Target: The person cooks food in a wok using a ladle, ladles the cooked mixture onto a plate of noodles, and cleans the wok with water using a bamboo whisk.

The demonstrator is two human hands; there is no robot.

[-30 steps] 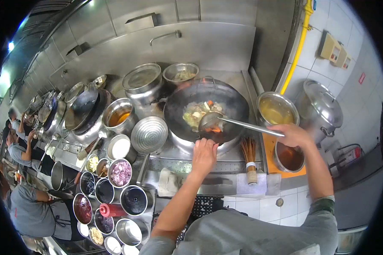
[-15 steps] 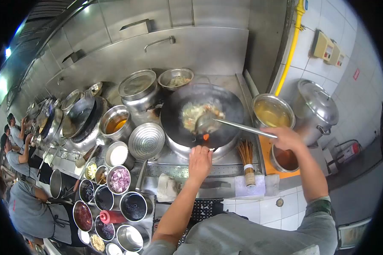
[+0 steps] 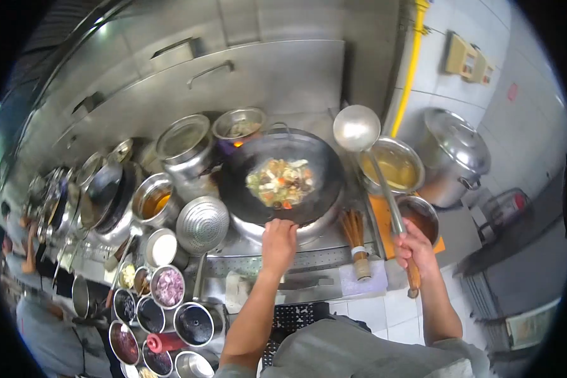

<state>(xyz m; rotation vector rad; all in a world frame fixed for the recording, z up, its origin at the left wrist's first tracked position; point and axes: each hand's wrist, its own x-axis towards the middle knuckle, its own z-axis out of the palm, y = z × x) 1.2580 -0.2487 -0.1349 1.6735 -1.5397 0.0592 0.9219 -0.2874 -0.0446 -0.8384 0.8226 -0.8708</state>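
My left hand (image 3: 278, 246) is closed on the near edge of a black wok (image 3: 324, 179), on a steel burner ring. Chopped food (image 3: 280, 183) with white, green and orange pieces lies in the wok. In my right hand (image 3: 414, 251) is the wooden handle of a steel ladle (image 3: 356, 128). The ladle's bowl is raised to the wok's right, beside a pot of yellowish liquid (image 3: 392, 165). A bamboo brush (image 3: 360, 255) stands between the wok and my right hand.
Left of the wok, a perforated strainer (image 3: 202, 223) lies near bowls of onion (image 3: 169, 287) and dark sauces (image 3: 193, 324). A lidded pot (image 3: 455, 151) stands at right, near a pot of brown liquid (image 3: 417, 217). Other people (image 3: 50, 327) are at the far left.
The ladle has left the wok and risen to the right, its bowl now upright. My right hand has moved lower. My left hand stays at the wok's edge. The view has shifted.
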